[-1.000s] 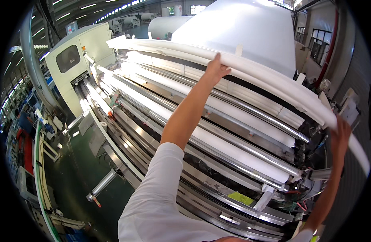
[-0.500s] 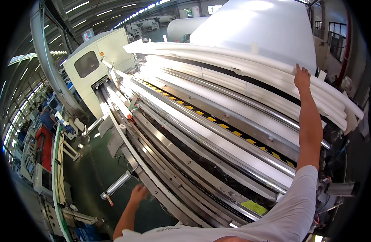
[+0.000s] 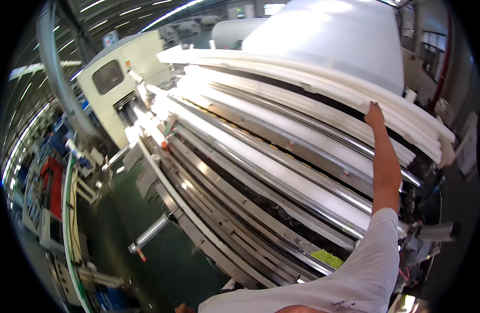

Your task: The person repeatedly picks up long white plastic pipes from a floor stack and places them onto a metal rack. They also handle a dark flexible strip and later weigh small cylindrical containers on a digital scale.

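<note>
My right arm reaches across the machine. My right hand [image 3: 374, 115] is at the black strip below the long white rolls [image 3: 313, 78], against or just in front of the lower ones. Its fingers are bunched and blurred, so whether they grip anything is unclear. The white rolls lie side by side on the far side of the machine, slanting down to the right. Only a small part of my left hand [image 3: 184, 309] shows at the bottom edge, its fingers mostly cut off.
Steel rollers [image 3: 281, 193] and a chain track run diagonally before me. A cream machine housing [image 3: 107, 78] stands far left. Behind the rolls rises a huge white parent roll [image 3: 328, 47]. A yellow-green cloth [image 3: 327, 258] lies near my right sleeve; a metal cylinder [image 3: 148, 233] juts out over the floor.
My right hand has come down from the top white roll, nearer and to the left, to the black strip. My left hand has dropped to the bottom edge. The view has shifted slightly.
</note>
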`<state>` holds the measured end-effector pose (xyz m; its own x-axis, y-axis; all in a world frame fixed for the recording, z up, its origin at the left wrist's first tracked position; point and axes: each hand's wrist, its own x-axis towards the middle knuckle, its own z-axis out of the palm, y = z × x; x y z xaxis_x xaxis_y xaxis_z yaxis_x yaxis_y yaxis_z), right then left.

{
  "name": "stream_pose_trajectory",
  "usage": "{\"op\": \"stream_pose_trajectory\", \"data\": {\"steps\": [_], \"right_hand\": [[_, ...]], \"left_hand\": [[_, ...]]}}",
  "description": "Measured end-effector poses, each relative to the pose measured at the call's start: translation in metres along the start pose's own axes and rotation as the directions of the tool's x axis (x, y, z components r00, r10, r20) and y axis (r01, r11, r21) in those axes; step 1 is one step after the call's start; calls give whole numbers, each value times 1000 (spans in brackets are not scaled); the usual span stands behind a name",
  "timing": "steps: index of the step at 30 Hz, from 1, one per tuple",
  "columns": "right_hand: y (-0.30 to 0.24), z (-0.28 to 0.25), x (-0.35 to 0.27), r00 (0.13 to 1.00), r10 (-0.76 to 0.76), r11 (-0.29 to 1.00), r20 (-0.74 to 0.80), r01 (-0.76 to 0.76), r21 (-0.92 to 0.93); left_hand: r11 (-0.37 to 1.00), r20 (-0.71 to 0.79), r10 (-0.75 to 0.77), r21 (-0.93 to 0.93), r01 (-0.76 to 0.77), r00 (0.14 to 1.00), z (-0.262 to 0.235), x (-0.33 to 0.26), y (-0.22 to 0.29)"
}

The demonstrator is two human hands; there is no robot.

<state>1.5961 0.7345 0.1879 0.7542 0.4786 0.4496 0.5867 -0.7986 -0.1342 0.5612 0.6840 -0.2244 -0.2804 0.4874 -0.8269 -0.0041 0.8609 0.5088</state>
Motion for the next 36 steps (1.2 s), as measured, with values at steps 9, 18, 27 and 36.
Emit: {"op": "stream_pose_trajectory", "data": {"steps": [9,18,27,36], "right_hand": [[-24,-30,-26,992,111,992,-64,-107,65],[-22,-15,11,978,160,987,-131,-161,8],[64,30,80,973,187,976,-137,-169,134],[76,11,108,974,163,961,-160,-194,-197]], "left_hand": [[992,77,125,21,-127,989,9,17,65],[996,-74,46,77,-41,996,-7,-9,35],[995,-291,-68,57,88,954,-26,-40,-15],[983,-397,-186,-74,170,899,-34,-60,-26]]}}
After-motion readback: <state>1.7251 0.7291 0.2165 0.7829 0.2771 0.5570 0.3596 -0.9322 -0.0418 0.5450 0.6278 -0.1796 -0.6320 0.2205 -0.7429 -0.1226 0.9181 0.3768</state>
